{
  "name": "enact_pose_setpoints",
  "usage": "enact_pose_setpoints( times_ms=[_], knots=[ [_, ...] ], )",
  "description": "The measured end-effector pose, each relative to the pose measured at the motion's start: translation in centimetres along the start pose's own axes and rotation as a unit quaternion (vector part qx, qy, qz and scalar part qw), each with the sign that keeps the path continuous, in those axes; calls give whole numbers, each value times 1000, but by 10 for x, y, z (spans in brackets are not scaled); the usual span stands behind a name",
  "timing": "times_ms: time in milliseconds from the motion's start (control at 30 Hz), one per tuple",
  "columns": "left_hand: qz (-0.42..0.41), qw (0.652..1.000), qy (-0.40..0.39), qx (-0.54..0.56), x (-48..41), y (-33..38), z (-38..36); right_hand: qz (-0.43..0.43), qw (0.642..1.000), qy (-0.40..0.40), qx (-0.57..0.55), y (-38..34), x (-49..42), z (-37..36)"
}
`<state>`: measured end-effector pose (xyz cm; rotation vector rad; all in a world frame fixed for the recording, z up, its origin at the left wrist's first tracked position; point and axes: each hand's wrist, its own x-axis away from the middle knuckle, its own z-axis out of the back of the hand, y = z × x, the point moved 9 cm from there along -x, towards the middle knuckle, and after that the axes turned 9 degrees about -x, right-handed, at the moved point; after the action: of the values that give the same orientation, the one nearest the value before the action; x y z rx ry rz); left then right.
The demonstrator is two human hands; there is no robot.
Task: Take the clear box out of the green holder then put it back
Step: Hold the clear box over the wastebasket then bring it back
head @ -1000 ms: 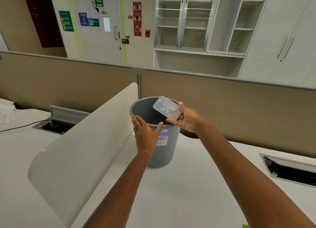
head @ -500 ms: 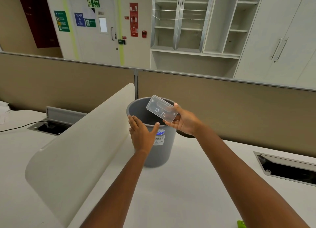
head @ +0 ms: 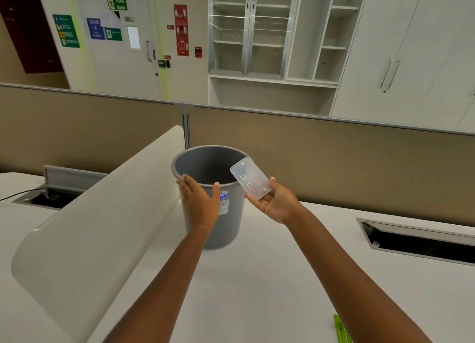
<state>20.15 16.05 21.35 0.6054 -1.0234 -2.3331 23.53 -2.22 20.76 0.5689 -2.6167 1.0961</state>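
My right hand holds a flat clear plastic box by its lower end, tilted, just right of the rim of a grey bin. My left hand rests flat against the bin's near wall, fingers at the rim. The bin stands upright on the white desk. A thin bright green edge shows at the bottom right, beside my right forearm; most of that green thing is out of frame.
A curved white divider panel runs along the left of the bin. Open cable hatches sit in the desk at the left and right. A tan partition closes off the back of the desk.
My right hand has carried the clear box from above the bin's opening to the right and down, outside the rim. My left hand has stayed on the bin. The view has tilted down.
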Motion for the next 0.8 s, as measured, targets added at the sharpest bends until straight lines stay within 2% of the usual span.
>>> enact_pose_setpoints(
  times_ms=[233,333,433,500,667,733,800],
  knots=[
    [25,984,-14,175,77,10,-28,-17,997,36,-68,14,41,61],
    [27,966,-124,226,113,11,-64,-29,994,60,-90,25,60,91],
    [66,912,-280,294,154,12,-103,-43,990,76,-108,40,78,121],
    [91,868,-352,337,180,12,-122,-49,988,74,-124,49,92,136],
    [188,729,-435,494,226,7,-149,-54,978,76,-189,71,120,156],
    [209,692,-446,528,238,6,-156,-54,975,83,-199,78,127,165],
    [234,671,-448,543,248,2,-161,-54,978,95,-180,82,134,174]
  ],
)
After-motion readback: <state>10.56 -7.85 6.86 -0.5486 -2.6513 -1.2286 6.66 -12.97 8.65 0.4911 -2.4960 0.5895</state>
